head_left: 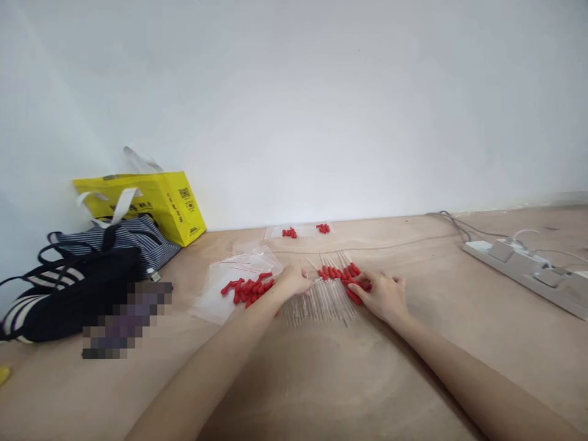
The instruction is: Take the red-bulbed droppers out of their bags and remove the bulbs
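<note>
Thin clear glass tubes lie side by side in front of me. Among them, several glass droppers with red rubber bulbs point their tips toward the wall. My left hand is at the left end of the tubes, fingers bent together; whatever they pinch is hidden. My right hand is closed around red bulbs at the right end of the row, thumb and fingers against them. Left of my left hand, a pile of loose red bulbs rests on a clear zip bag, partly behind my forearm.
Near the wall, another clear bag carries two small clusters of red bulbs. A yellow shopping bag, a striped bag and a black bag stand left. At right lies a white power strip with cables on the wooden table.
</note>
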The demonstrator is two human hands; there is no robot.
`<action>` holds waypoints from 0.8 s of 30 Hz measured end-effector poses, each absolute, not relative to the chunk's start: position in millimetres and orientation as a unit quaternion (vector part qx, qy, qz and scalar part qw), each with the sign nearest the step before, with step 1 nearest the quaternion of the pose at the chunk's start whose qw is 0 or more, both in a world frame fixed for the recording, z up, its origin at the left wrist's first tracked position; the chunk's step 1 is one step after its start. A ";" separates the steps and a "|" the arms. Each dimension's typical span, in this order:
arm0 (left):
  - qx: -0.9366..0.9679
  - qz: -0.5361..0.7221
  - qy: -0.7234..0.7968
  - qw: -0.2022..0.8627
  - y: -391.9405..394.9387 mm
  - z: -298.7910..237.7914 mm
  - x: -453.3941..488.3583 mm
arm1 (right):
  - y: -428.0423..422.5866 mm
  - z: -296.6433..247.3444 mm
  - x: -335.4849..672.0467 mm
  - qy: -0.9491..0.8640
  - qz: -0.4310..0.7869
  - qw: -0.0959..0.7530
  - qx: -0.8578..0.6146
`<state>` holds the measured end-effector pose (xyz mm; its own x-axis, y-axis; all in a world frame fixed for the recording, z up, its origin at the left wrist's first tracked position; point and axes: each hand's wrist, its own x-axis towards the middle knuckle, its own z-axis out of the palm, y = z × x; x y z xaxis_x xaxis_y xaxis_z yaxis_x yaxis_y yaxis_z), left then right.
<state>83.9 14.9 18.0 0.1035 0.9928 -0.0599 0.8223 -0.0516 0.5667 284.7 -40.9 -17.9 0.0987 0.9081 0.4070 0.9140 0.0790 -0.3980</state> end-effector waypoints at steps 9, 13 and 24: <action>0.748 0.218 0.611 0.142 -6.2 21.6 83.9 | -43.7 -14.9 284.9 -0.667 0.022 0.320 -0.673; 0.801 0.296 0.519 0.046 -33.5 16.6 62.2 | -26.0 -12.8 294.0 -0.612 0.035 0.337 -0.715; 0.840 0.342 0.410 -0.097 -46.4 -14.4 21.0 | 7.6 -12.7 280.7 -0.605 -0.014 0.220 -0.765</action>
<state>21.0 -46.4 -14.4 0.4305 0.6222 0.6538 0.7548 -0.6454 0.1172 280.7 7.6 -12.7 0.2681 0.9197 0.2867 0.9318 -0.1719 -0.3198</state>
